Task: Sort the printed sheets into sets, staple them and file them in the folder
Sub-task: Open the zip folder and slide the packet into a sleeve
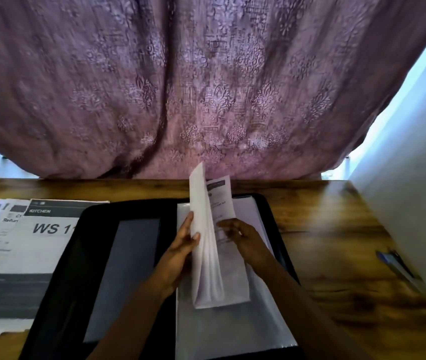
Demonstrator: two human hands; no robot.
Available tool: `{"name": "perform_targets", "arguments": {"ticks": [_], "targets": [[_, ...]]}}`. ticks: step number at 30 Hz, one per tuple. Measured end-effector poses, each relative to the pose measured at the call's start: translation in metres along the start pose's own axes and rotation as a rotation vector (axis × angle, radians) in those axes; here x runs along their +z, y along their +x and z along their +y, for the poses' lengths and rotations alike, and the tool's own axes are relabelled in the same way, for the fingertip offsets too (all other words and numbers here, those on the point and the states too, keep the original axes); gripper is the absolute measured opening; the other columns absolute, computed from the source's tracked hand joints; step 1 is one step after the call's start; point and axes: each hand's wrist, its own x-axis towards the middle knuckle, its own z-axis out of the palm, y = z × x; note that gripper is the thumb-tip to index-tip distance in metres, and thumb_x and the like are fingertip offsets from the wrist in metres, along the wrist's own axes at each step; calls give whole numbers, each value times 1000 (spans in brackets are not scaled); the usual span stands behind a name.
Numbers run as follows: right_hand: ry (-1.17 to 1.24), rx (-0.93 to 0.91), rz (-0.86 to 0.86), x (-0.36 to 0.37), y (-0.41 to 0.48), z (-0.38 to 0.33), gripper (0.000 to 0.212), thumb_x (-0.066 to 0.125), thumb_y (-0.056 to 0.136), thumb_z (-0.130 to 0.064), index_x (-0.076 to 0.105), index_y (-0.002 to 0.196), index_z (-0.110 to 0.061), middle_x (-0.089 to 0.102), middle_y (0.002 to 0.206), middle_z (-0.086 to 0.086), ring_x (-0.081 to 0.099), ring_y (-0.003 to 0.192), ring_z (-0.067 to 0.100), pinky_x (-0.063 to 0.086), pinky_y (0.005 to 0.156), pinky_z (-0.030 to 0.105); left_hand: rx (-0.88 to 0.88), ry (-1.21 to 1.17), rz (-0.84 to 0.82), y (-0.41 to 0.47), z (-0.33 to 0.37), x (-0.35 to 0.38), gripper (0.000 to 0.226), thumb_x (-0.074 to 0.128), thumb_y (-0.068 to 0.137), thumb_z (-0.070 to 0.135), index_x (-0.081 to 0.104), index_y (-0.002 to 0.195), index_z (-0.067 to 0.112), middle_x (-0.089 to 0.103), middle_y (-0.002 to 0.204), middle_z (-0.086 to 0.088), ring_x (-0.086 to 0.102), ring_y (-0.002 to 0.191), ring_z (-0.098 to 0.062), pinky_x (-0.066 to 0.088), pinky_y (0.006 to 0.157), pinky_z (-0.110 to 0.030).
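Two forearms fwd over open folder [58, 281], left grip [183, 245] pinching upright sheet set [206, 268] w/ thumb in front, right grip [238, 237] blurred at its printed pg, can't tell if closed.

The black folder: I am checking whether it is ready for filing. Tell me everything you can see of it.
The black folder lies open and flat on the wooden table, corners rounded. Its left half bears a grey rectangular panel; its right half holds pale, glossy sleeves. Its left edge overlaps a stack of printed sheets. Over the right half the left hand pinches a raised bundle of sheets, and the right hand touches it; its grip is blurred.
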Motion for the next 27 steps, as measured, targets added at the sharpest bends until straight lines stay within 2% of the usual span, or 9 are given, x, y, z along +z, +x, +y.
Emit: {"name": "perform_targets", "arguments": {"ticks": [4,7,9,13,16,18,20,23,27], "targets": [[202,208,-115,-8,4,-12,30,39,95,-49,61,98,-29,65,91,-13,63,90,12,50,83,31,121,384,72,5,-4,13,65,57,87,41,27,143,53,29,145,18,39,126,1,36,107,-28],[137,182,-143,-8,8,-8,18,55,90,-41,57,105,-30,65,103,-9,62,94,11,53,80,26,191,578,126,4,-9,27,65,56,90,39,22,145,48,31,132,17,38,111,14,36,90,-5],[126,143,-76,-13,13,-2,24,64,86,-31,61,109,-25,66,113,-2,64,99,14,54,88,33,208,535,143,6,-10,34,59,54,94,34,26,144,44,33,127,25,42,110,14,39,79,2],[216,125,25,-39,19,-2,22,65,86,-10,65,107,-11,69,105,5,67,86,13,57,76,24,279,314,301,25,-3,19,43,52,97,12,44,137,25,59,120,5,62,101,-4,52,89,-22],[174,106,47,-60,31,4,19,63,87,-7,65,105,-12,69,100,3,67,84,12,56,71,21,227,966,480,61,-6,-13,46,54,96,28,44,141,24,52,139,-7,50,126,-27,39,107,-45],[105,85,88,-70,40,14,15,65,87,-12,65,102,-17,69,106,7,68,90,18,57,77,28,104,1348,400,81,-12,-23,58,45,96,48,30,149,29,30,155,-2,26,142,-26,22,115,-47],[70,78,132,-74,44,23,14,64,88,-13,64,102,-17,68,109,10,67,87,17,56,78,29,56,1469,313,89,-17,-24,66,31,95,60,17,152,31,14,160,0,10,147,-23,9,118,-48],[10,70,149,-70,40,33,16,62,89,-12,61,105,-15,66,100,1,63,78,4,52,63,12,62,1559,299,87,-29,-22,83,0,82,71,11,153,30,8,161,0,5,148,-22,3,118,-47],[-27,79,186,-63,25,48,22,63,89,-15,62,110,-10,64,104,3,62,81,6,52,65,16,96,1643,287,77,-33,-22,88,-10,76,67,11,153,30,9,161,0,8,148,-23,6,118,-46]]}}
